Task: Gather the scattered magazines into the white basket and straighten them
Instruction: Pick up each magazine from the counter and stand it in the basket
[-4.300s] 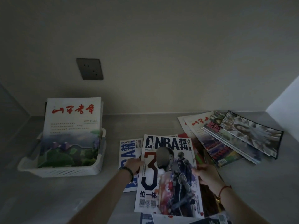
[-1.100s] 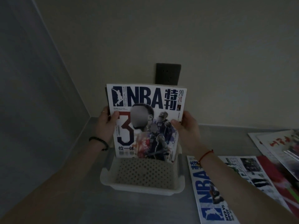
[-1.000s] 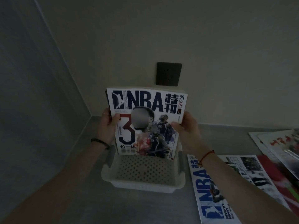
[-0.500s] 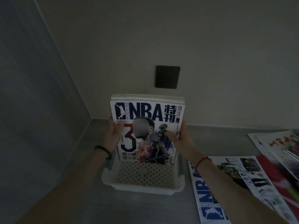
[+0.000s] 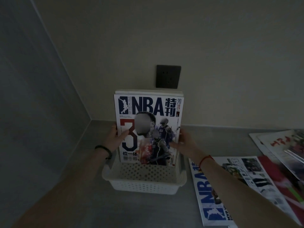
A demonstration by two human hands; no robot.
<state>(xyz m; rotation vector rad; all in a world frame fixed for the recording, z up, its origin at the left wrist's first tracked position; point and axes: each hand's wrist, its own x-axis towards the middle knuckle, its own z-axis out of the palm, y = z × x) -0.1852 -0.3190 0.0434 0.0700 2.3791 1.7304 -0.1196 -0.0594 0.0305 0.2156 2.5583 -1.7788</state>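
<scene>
Item 1: NBA magazine (image 5: 148, 127), upright at far end of white basket (image 5: 144, 186), in front of other upright magazines (image 5: 148, 92).
Left hand (image 5: 114, 139): grips left edge, thumb on cover.
Right hand (image 5: 185, 142): grips right edge, thumb on cover.
Item 2: second NBA magazine (image 5: 230, 186), flat on counter (image 5: 74, 203), right of basket.
Item 3: overlapped loose magazines (image 5: 287, 145), far right.

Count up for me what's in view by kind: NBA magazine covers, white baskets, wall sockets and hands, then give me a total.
NBA magazine covers: 2 (upright NBA magazine in the basket, flat NBA magazine on the counter)
White baskets: 1 (white basket)
Wall sockets: 1 (wall socket)
Hands: 2 (left hand, right hand, both holding the upright one)
Total: 6
</scene>
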